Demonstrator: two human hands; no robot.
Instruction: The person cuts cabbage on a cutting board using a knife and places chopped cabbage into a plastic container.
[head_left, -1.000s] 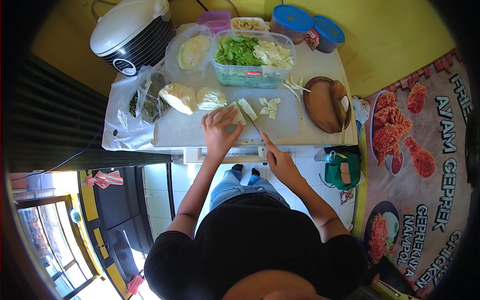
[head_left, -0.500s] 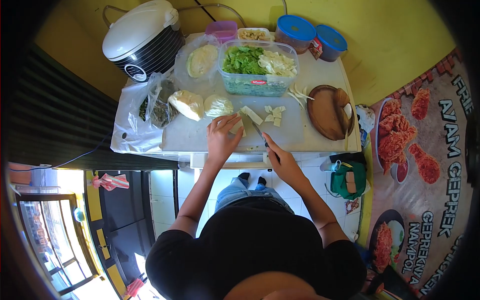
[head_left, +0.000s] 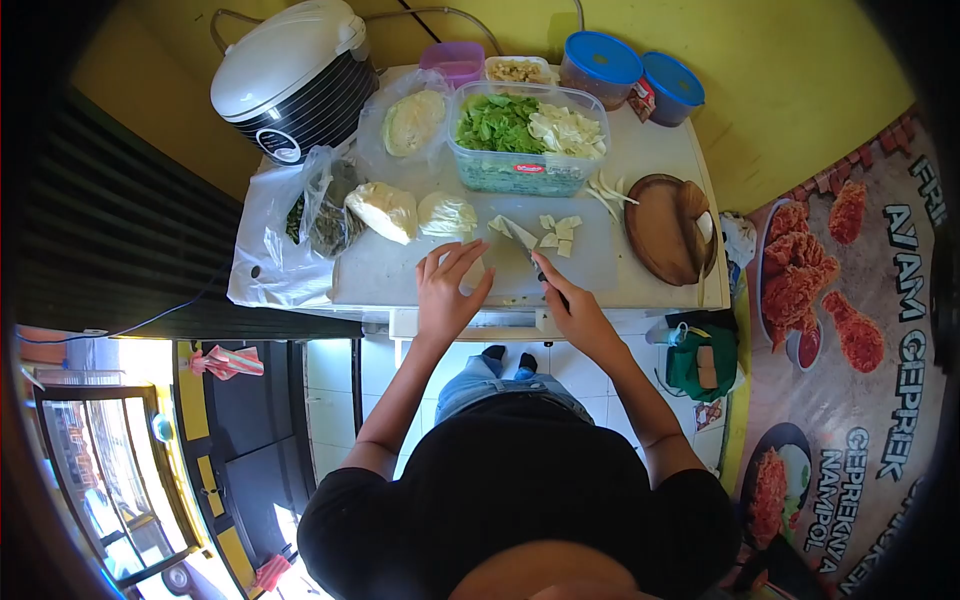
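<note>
Pale cabbage squares [head_left: 565,235] lie near the slim knife [head_left: 541,274] in the right hand's [head_left: 582,322] closed grip, left hand [head_left: 450,295] loosely splayed.

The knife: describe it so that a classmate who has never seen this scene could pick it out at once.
Start at the white table and find the translucent cutting board near its front edge. Over the board, the right hand grips the knife. Its slim metal blade and dark handle set it apart from the pale cut cabbage pieces beside it.
</note>
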